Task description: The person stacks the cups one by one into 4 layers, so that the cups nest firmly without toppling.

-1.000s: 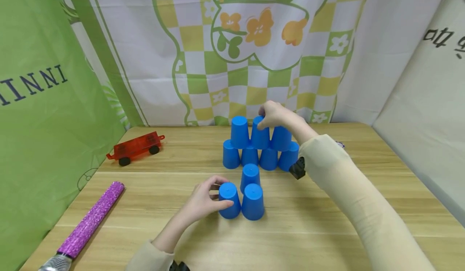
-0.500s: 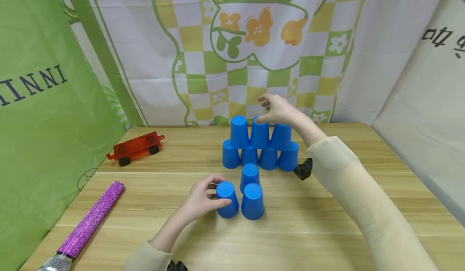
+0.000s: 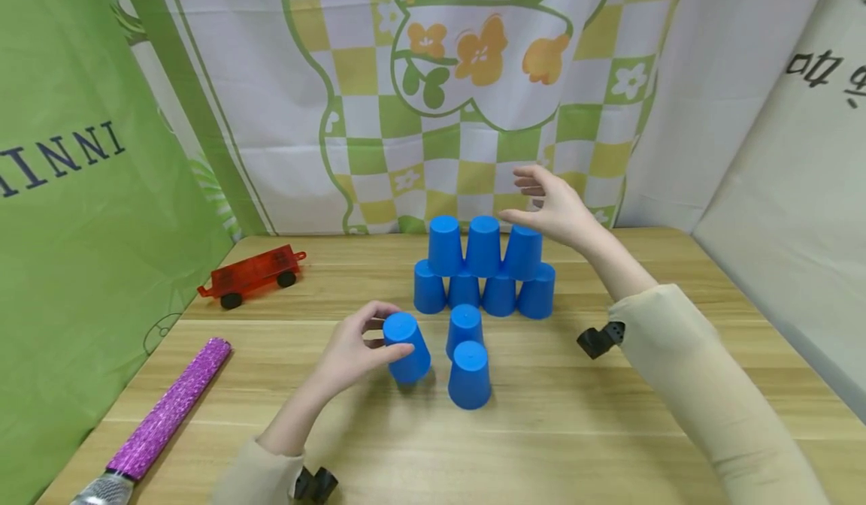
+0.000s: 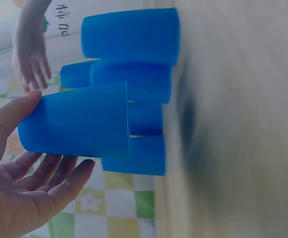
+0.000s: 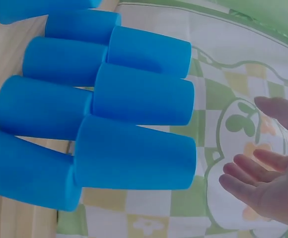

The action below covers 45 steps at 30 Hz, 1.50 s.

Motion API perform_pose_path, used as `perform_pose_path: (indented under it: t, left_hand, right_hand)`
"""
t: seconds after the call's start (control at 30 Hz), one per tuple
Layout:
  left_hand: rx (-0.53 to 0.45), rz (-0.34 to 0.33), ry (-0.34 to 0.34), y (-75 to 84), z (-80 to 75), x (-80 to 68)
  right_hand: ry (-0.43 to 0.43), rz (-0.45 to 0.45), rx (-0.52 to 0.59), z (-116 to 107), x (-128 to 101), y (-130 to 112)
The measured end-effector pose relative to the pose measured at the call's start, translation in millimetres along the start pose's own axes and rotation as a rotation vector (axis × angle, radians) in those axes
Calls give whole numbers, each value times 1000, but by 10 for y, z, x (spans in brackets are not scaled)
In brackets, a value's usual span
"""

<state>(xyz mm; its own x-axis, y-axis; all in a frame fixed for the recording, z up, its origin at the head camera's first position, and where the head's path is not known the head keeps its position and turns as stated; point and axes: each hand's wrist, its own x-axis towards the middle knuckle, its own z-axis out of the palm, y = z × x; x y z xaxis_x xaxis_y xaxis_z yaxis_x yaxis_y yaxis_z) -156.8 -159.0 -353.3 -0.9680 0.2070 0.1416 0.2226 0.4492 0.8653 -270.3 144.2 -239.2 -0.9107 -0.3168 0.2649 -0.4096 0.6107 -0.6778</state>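
My left hand (image 3: 355, 351) holds an upside-down blue cup (image 3: 408, 349) between thumb and fingers; in the left wrist view that cup (image 4: 79, 121) hangs just off the table, slightly tilted. Two more blue cups stand upside down to its right, a front one (image 3: 470, 377) and one behind it (image 3: 465, 331). Farther back, a stack has a bottom row of several cups (image 3: 499, 294) and three cups (image 3: 483, 247) on top. Above the stack's right end, my right hand (image 3: 558, 208) hovers with fingers spread, holding nothing; the right wrist view shows this hand (image 5: 268, 173) apart from the cups.
A red toy wagon (image 3: 253, 273) with black wheels sits at the back left of the wooden table (image 3: 568, 445). Along the left edge lies a microphone (image 3: 169, 411) with a glittery purple handle. A patterned curtain (image 3: 271, 114) hangs behind the stack.
My right hand has let go of the upper middle cup and moved up and right. My left hand has lifted its cup and carried it left and away from the front cup.
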Motion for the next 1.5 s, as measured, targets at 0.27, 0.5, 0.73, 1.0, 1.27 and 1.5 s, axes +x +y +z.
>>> perform_pose_path:
  t: [0.27, 0.5, 0.73, 1.0, 1.27, 1.5]
  left_hand:
    - [10, 45, 41, 165, -222, 74]
    - [13, 93, 84, 322, -355, 130]
    - [28, 114, 94, 425, -397, 212]
    - [61, 133, 144, 604, -485, 356]
    - [71, 151, 159, 793, -548, 611]
    - [76, 155, 170, 914, -558, 874]
  right_hand:
    - [74, 1, 96, 25, -387, 216]
    - [63, 20, 191, 151, -676, 325]
    - [-11, 12, 193, 407, -884, 410]
    - [-121, 2, 216, 675, -1067, 421]
    - [-212, -8, 316, 891, -1209, 427]
    - [-191, 8, 359, 1037, -1320, 339]
